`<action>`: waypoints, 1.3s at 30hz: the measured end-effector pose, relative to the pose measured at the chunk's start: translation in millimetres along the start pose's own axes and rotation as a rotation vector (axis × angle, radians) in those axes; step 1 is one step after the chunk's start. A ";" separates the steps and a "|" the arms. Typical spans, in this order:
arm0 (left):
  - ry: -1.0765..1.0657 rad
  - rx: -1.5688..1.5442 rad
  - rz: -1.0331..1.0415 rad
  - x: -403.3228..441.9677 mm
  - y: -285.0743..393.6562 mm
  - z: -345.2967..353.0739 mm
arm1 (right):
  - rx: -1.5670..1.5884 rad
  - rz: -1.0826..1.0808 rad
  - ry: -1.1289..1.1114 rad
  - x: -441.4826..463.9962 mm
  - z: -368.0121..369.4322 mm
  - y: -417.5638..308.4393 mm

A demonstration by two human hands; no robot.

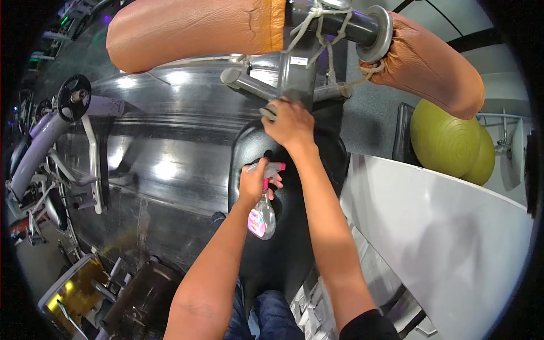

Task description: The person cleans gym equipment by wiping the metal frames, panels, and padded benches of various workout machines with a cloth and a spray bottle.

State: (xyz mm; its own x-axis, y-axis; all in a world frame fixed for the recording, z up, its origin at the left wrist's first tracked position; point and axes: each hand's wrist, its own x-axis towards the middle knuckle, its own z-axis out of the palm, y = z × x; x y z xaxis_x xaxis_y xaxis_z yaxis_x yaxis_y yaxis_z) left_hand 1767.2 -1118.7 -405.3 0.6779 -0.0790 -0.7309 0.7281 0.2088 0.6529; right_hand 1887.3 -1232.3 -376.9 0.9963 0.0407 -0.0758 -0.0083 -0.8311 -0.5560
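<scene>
My left hand (256, 180) is wrapped round the neck of a clear spray bottle (264, 218) with a pink nozzle and a pink label, held over the black padded bench (289, 249). Further up, my right hand (290, 122) is closed on a greyish cloth (269, 114), of which only a small part shows at the fingertips. That hand is at the far end of the bench pad, by the grey metal post (296, 76). Its palm side is hidden.
Two orange-brown padded rollers (195, 34) (436, 65) with tied ropes stand above the bench. Green exercise balls (445, 139) are at the right, behind a white panel (436, 226). Gym machines with a black weight plate (74, 97) stand at the left.
</scene>
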 end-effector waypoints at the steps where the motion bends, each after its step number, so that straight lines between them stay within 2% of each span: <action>1: -0.013 0.024 -0.003 2.1 -0.7 -3.1 | 0.004 -0.041 -0.153 7.4 1.9 -5.7; 4: -0.002 0.006 -0.004 0.5 0.8 -0.8 | 0.020 -0.094 -0.289 14.6 -2.9 -3.7; 6: 0.002 -0.008 -0.007 0.0 0.6 -1.1 | -0.051 0.086 -0.301 13.7 -20.2 -1.2; 9: 0.001 -0.031 -0.017 0.2 0.3 -0.8 | -0.014 0.115 -0.285 4.6 -34.7 39.5; 11: 0.004 -0.039 -0.008 -0.6 -0.2 -0.1 | 0.052 0.045 -0.056 -13.2 -36.0 64.2; 12: 0.010 -0.046 0.001 -0.7 -0.1 0.1 | 0.048 0.041 -0.058 -21.2 -37.4 60.7; 15: 0.005 -0.035 0.012 -1.2 0.1 0.0 | 0.075 0.057 0.164 -43.3 -33.9 41.4; 19: 0.054 -0.037 -0.030 -2.7 1.0 2.4 | 0.193 -0.081 0.174 -52.5 -8.5 7.4; 22: 0.090 0.051 0.048 3.3 -14.6 -6.9 | 0.230 -0.206 0.135 -64.4 10.3 -12.1; 25: 0.075 0.085 0.060 4.0 -15.5 -8.1 | 0.201 -0.189 0.043 -71.5 -0.6 -8.9; 28: 0.012 0.080 0.155 -2.4 -4.1 2.3 | 0.124 -0.173 0.006 -71.7 -16.6 6.6; 30: 0.032 -0.042 -0.005 -2.3 -0.7 3.1 | 0.104 -0.101 0.010 -71.3 -30.3 16.4; 32: 0.027 -0.052 -0.025 -2.0 1.1 4.3 | 0.097 -0.015 0.140 -70.7 -32.1 24.3; 34: 0.026 0.033 -0.027 -2.1 3.5 5.1 | 0.093 0.031 0.168 -64.9 -26.5 24.9; 37: 0.046 0.108 -0.040 -3.8 5.3 5.7 | 0.042 0.110 0.308 -58.3 -9.9 2.0; 38: 0.037 0.092 -0.036 -4.3 6.0 6.0 | 0.008 0.051 0.329 -54.2 -0.2 -0.7; 39: 0.117 0.232 -0.058 -4.1 6.3 5.5 | 0.052 -0.030 0.345 -50.2 8.5 -6.5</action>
State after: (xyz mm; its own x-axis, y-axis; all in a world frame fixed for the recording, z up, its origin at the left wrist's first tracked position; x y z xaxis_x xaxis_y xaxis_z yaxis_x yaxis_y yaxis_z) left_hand 1769.5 -1122.4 -397.1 0.6277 0.0316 -0.7778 0.7785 -0.0225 0.6273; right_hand 1836.7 -1224.2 -376.5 0.9664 -0.1325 0.2203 0.0259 -0.8025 -0.5961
